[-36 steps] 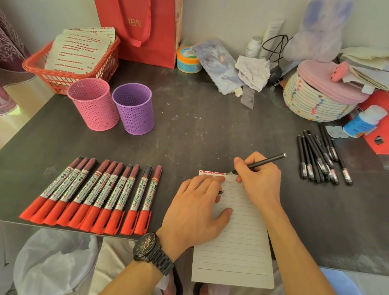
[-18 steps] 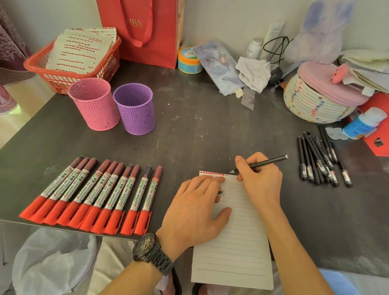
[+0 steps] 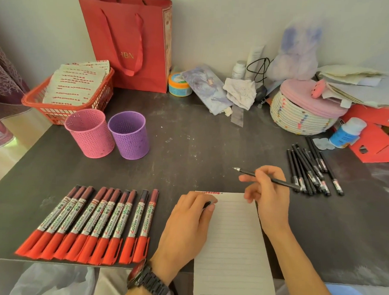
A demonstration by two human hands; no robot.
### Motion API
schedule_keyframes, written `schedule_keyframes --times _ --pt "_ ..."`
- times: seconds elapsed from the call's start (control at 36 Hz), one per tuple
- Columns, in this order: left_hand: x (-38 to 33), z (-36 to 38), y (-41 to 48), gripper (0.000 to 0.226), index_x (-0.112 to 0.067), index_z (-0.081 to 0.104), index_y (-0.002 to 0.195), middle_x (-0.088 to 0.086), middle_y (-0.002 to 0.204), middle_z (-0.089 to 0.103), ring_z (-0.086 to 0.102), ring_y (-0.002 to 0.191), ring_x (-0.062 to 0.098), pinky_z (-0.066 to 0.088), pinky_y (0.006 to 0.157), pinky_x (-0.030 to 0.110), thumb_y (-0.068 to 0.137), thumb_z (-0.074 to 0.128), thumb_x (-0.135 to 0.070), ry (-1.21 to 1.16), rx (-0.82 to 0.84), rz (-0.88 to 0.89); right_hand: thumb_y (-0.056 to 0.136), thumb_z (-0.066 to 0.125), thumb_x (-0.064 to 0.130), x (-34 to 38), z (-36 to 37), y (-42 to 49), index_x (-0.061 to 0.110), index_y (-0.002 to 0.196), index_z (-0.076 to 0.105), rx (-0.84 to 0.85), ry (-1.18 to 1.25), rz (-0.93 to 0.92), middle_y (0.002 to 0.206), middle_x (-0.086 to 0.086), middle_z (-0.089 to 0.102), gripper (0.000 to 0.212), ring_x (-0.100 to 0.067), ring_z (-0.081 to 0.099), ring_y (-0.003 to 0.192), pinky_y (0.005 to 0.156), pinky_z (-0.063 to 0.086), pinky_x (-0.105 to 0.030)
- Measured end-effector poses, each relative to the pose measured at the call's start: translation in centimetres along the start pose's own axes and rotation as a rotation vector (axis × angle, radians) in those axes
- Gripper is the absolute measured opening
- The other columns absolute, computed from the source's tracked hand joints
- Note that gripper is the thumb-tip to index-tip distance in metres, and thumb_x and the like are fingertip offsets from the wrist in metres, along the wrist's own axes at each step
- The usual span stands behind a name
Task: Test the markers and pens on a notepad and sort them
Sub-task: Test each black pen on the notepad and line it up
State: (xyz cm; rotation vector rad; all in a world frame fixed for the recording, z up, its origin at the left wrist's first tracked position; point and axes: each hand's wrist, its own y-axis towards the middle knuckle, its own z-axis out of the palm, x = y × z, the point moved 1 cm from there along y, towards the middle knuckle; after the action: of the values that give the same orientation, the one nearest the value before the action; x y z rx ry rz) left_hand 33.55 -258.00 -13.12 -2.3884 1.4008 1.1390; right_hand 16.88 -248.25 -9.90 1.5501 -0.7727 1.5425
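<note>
Up off the notepad since a second ago with the right hand, no longer writing. Grips a black pen between thumb and curled fingers, tip swung toward ten o'clock above the dark table. Curled now as well, where flat before: the left hand.

Far left, along the near table edge: a row of red-capped markers, side by side and touching, red caps toward seven o'clock, dark ends toward one o'clock. At twelve o'clock from that row, upright and just beside each other: a pink mesh cup, then a purple mesh cup. At eleven o'clock from the cups, an orange basket filled with printed papers.

Further right, left hand resting on the top left corner of the notepad. Pinches a small black piece at the fingertips, too small to name. Notepad lined, long side running twelve to six, lower end overhanging the table edge.

At two o'clock from the right hand, flat on the table: a loose pile of black pens, with the rear end of the held pen reaching its near side.
</note>
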Motion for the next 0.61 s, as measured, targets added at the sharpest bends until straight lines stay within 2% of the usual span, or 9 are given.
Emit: schedule_keyframes --times 0.11,0.22,0.31,0.39,0.47,0.61 --pt "0.2 -0.2 0.0 0.036 -0.038 0.055 0.134 -0.03 0.11 0.048 0.045 0.111 -0.004 0.032 0.088 0.003 0.102 0.04 -0.042 -0.04 0.003 -0.065 0.09 0.062 0.03 0.5 -0.7 -1.8 0.021 0.083 0.067 0.02 0.07 0.037 0.078 -0.016 0.074 0.012 -0.02 0.056 0.046 0.045 0.045 -0.025" --pt "0.2 -0.2 -0.1 0.041 -0.045 0.046 0.141 -0.032 0.098 0.049 0.046 0.102 -0.006 0.033 0.084 0.003 0.101 0.048 -0.041 -0.088 0.031 -0.11 0.09 0.062 0.02 -0.5 -1.5 -4.1 0.019 0.074 0.068 0.046 0.174 0.099 0.063 -0.017 0.065 0.017 -0.02 0.05 0.045 0.043 0.04 -0.026" --pt "0.3 -0.1 -0.2 0.032 -0.061 0.041 0.12 -0.026 0.098 0.058 0.052 0.101 -0.005 0.039 0.077 0.004 0.095 0.055 -0.048 -0.163 0.013 -0.166 0.091 0.061 0.014 -1.1 -1.8 -4.9 0.015 0.071 0.067 0.017 0.18 0.104 0.057 -0.014 0.06 0.02 -0.019 0.048 0.045 0.043 0.038 -0.024" --pt "0.4 -0.2 -0.2 0.02 -0.056 0.048 0.105 -0.027 0.1 0.058 0.054 0.102 -0.006 0.041 0.079 0.004 0.092 0.06 -0.046 -0.164 -0.012 -0.155 0.094 0.059 0.008 -1.1 -1.7 -4.8 0.015 0.071 0.067 0.009 0.182 0.093 0.057 -0.013 0.06 0.025 -0.018 0.047 0.045 0.043 0.037 -0.023" --pt "0.2 -0.3 -0.3 0.02 -0.053 0.053 0.104 -0.03 0.104 0.058 0.055 0.103 -0.005 0.039 0.082 0.004 0.092 0.063 -0.041 -0.157 -0.013 -0.12 0.096 0.057 0.002 -1.1 -1.6 -4.5 0.014 0.071 0.066 0.007 0.177 0.09 0.058 -0.014 0.061 0.029 -0.018 0.048 0.044 0.043 0.038 -0.023" --pt "0.0 -0.7 -0.3 0.017 -0.046 0.06 0.106 -0.032 0.11 0.059 0.056 0.106 0.0 0.041 0.084 0.006 0.091 0.064 -0.039 -0.187 -0.02 -0.089 0.086 0.062 0.017 -1.3 -1.6 -4.7 0.014 0.072 0.066 0.009 0.154 0.083 0.058 -0.015 0.062 0.015 -0.02 0.049 0.045 0.043 0.039 -0.023"
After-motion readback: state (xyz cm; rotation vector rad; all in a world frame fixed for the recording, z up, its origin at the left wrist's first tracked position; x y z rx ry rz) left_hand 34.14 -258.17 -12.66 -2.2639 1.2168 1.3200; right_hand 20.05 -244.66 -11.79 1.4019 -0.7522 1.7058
